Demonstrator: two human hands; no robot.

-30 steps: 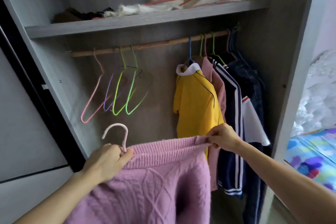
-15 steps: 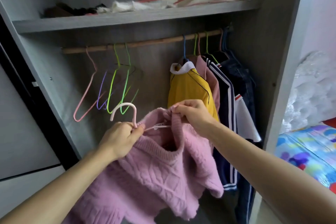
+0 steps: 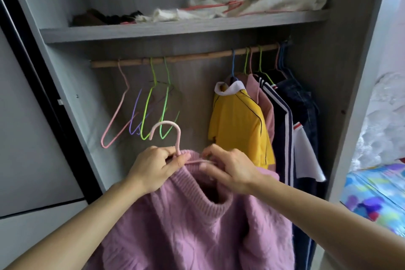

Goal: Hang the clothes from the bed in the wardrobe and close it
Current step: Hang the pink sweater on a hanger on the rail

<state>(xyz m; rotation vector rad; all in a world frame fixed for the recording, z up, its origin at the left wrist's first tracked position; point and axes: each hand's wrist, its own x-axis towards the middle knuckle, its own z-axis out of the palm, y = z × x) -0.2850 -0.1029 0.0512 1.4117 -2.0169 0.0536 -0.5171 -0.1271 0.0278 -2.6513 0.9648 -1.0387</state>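
Beside the wardrobe (image 3: 317,116), a bed (image 3: 377,193).

In front of the open wardrobe (image 3: 311,116), the left hand (image 3: 153,170) is gripping the stem of a pink hanger (image 3: 173,136) at the collar of a pink sweater (image 3: 197,221), while the right hand (image 3: 230,169) is pinching the collar over the hanger's arm. Behind them, empty hangers (image 3: 149,114) and a yellow shirt (image 3: 238,125) are hanging from the wooden rod (image 3: 186,58), and a bright bedspread (image 3: 377,190) is showing at right.

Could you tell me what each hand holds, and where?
The left hand grips the pink hanger at its neck; the right hand pinches the pink sweater at its collar.
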